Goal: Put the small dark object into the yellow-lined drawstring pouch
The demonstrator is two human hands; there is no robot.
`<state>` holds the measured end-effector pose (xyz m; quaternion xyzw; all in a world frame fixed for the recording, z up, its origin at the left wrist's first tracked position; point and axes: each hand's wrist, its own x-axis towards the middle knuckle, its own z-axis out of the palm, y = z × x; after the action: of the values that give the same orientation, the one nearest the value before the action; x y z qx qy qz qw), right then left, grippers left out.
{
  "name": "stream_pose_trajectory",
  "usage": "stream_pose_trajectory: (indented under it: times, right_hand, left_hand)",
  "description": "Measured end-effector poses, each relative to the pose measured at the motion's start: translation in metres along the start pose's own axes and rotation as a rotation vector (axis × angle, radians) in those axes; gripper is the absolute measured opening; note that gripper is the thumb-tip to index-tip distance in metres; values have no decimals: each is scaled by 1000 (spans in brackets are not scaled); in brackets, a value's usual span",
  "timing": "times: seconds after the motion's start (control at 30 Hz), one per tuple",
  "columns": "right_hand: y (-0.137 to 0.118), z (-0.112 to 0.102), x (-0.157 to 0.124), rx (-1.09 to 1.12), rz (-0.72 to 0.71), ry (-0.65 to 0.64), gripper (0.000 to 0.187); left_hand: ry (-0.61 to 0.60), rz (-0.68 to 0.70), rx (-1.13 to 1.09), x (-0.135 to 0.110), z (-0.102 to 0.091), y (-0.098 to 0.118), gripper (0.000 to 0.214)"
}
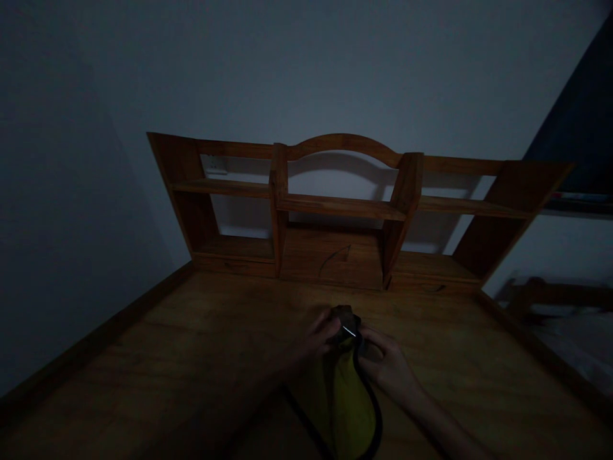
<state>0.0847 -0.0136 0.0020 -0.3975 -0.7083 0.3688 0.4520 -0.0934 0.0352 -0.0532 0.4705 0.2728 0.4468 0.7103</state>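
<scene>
A yellow pouch-like bag (347, 402) with black edging lies on the wooden desk (191, 358), its dark top end (345, 317) pointing away from me. My left hand (318, 335) has its fingers pinched on the left side of that top end. Pinching the right side of it, by a small shiny metal piece (349, 331), is my right hand (387, 364). The room is very dim, so the details of the bag's top are hard to make out.
A wooden shelf unit (340, 207) with an arched top and bare compartments stands at the back of the desk against a pale wall. The desk has raised edges at left (96, 345) and right. Blurred furniture (555, 297) shows at far right.
</scene>
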Motion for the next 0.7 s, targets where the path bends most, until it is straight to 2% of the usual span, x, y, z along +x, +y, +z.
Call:
stream_pose_trajectory:
  times: [0.1, 0.23, 0.33, 0.57, 0.7]
  right_hand:
    - [-3, -1, 1, 42, 14, -15, 22]
    - [-3, -1, 1, 72, 63, 6, 19]
    - [-1, 0, 1, 92, 80, 21, 20]
    - [-3, 1, 3, 115, 102, 41, 22]
    - [-3, 2, 3, 130, 131, 33, 23]
  left_hand:
    - [-14, 15, 42, -2, 2, 6, 53]
    - [-103, 192, 154, -5, 8, 19, 56]
    - [-120, 289, 209, -6, 11, 26, 60]
    - [-167, 343, 224, -6, 10, 31, 71]
    - [-192, 321, 216, -3, 8, 33, 76]
